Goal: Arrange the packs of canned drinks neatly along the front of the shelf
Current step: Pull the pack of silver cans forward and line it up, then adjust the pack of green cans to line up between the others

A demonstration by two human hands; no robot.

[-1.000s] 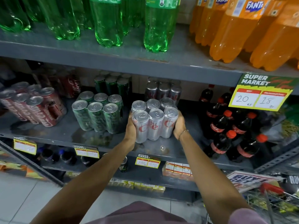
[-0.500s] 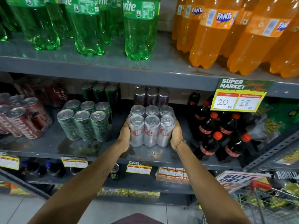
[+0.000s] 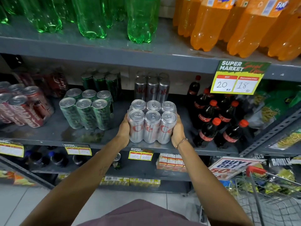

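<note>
A shrink-wrapped pack of silver cans [image 3: 152,123] stands near the front edge of the grey middle shelf [image 3: 53,132]. My left hand [image 3: 124,130] presses its left side and my right hand [image 3: 178,130] presses its right side. To its left stands a pack of green cans [image 3: 87,110], set further back. A pack of red cans [image 3: 24,106] lies tilted at the far left. Behind are another silver pack [image 3: 151,88], a green pack [image 3: 101,80] and a dark red pack [image 3: 53,82].
Small cola bottles with red caps [image 3: 218,121] crowd the shelf right of the silver pack. A yellow price tag [image 3: 239,79] hangs from the upper shelf, which holds green bottles [image 3: 91,15] and orange bottles [image 3: 228,23]. A shopping trolley [image 3: 268,198] stands at the lower right.
The silver pack has come down from a raised, tilted hold to stand on the shelf near its front edge. Both hands stay on its sides.
</note>
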